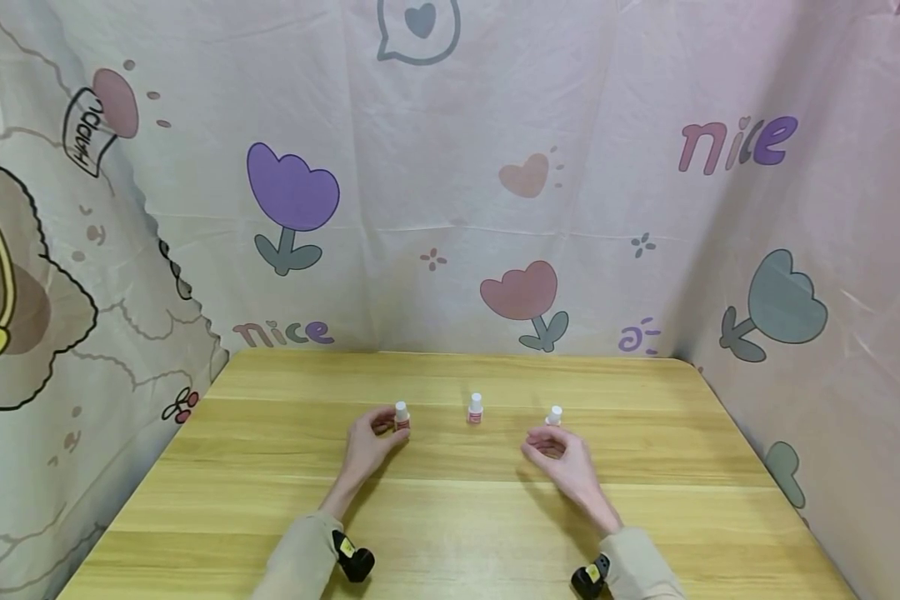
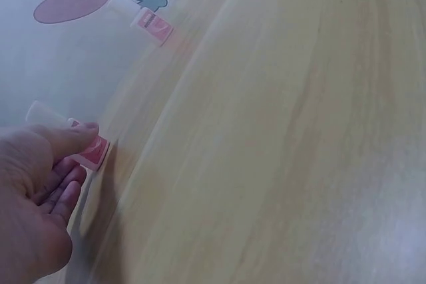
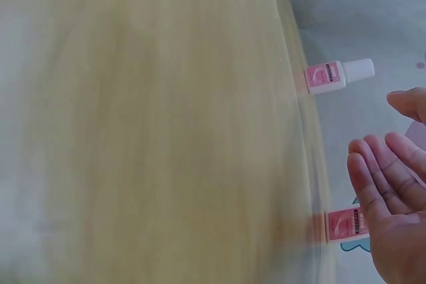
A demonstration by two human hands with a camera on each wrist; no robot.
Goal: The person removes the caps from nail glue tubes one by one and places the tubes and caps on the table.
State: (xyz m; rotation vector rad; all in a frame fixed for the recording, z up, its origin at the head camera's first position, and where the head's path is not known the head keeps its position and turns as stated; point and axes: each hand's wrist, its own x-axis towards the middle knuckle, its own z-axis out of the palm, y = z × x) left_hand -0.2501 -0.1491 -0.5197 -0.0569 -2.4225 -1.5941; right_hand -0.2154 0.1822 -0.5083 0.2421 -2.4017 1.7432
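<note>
Three small white bottles with pink-red labels and white caps stand upright in a row on the table. My left hand [image 1: 367, 442] pinches the left bottle [image 1: 401, 408] near its label; in the left wrist view the thumb [image 2: 73, 139] lies across that bottle [image 2: 100, 154]. Between the two hands stands the middle bottle [image 1: 476, 410], untouched. Close in front of the right bottle [image 1: 555, 414] is my right hand [image 1: 566, 462], partly hiding it. The right wrist view shows its fingers [image 3: 393, 174] extended, the thumb apart and nothing held.
A light wood-grain table [image 1: 450, 533] lies under both forearms. A printed cloth [image 1: 420, 167] with flowers and lettering hangs behind the table's far edge and along both sides. Each wrist wears a small black camera [image 1: 356, 560] on a beige sleeve [image 1: 300, 558].
</note>
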